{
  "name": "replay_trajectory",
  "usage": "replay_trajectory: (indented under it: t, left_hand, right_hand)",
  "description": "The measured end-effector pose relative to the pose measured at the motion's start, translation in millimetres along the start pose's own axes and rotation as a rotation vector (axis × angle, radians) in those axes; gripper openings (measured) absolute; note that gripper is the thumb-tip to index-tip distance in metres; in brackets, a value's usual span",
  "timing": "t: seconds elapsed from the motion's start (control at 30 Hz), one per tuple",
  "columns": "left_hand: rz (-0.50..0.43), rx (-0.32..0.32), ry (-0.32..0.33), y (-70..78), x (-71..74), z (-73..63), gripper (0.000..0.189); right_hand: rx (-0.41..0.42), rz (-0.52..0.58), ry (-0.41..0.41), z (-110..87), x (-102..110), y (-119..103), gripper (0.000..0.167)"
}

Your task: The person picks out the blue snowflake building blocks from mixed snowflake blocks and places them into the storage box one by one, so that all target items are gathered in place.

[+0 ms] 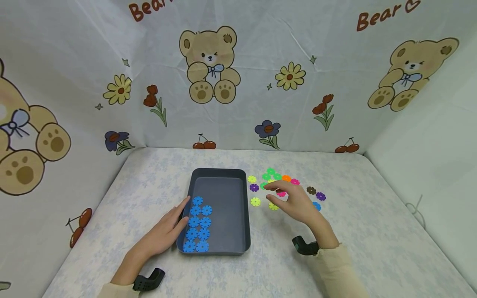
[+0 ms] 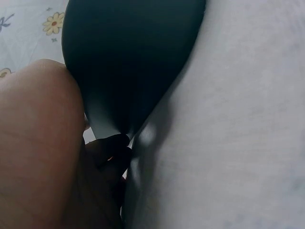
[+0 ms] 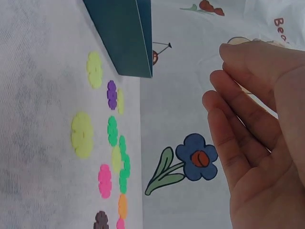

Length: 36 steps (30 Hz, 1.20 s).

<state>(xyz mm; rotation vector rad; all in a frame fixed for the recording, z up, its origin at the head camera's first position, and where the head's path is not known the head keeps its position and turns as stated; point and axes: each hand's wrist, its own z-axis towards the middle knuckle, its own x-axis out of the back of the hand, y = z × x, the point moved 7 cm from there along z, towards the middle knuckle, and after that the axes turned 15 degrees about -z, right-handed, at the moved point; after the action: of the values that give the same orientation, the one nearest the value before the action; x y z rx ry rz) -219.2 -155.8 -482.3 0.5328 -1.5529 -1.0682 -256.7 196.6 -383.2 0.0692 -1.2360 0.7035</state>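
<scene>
A dark grey rectangular tray [image 1: 227, 211] lies on the table, with several blue notched plastic discs [image 1: 193, 222] laid in two columns along its left side. My left hand [image 1: 164, 231] rests against the tray's left edge, its fingertips on the rim; in the left wrist view the tray wall [image 2: 133, 52] fills the upper middle. Right of the tray, my right hand [image 1: 292, 201] hangs over loose coloured discs, thumb and fingers apart. Between those fingers there is nothing in the right wrist view. Partly behind this hand lie a yellow disc [image 1: 273, 206] and a pink disc [image 3: 105, 181].
Loose discs spread right of the tray: a purple one [image 1: 254, 188], a yellow one [image 1: 255, 202], several green ones [image 1: 271, 171], an orange one [image 1: 286, 178] and a brown one [image 1: 311, 190]. A blue disc [image 1: 316, 205] sits right of my hand. Printed cloth [image 1: 253, 103] hangs behind the table.
</scene>
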Motion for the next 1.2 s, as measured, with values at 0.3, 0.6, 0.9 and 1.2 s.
replay_trajectory:
  t: [0.3,0.6,0.9,1.2]
  left_hand:
    - [0.0,-0.006,0.003,-0.2,0.1,-0.1,0.063]
    - [-0.004,-0.014,0.001,-0.6,-0.4,0.4,0.063]
    - [-0.003,-0.008,-0.001,0.6,-0.2,0.0,0.063]
    - [-0.004,-0.013,0.001,0.9,0.2,0.0,0.063]
  right_hand:
    - [-0.028,-0.048,0.031,-12.2,8.2,17.2,0.027]
    - [-0.062,-0.055,0.067,-22.6,20.8,31.0,0.027]
    - [-0.079,-0.101,0.115,-34.4,27.7,50.3,0.029]
    - [-0.135,-0.133,0.102,-43.9,30.8,66.5,0.031]
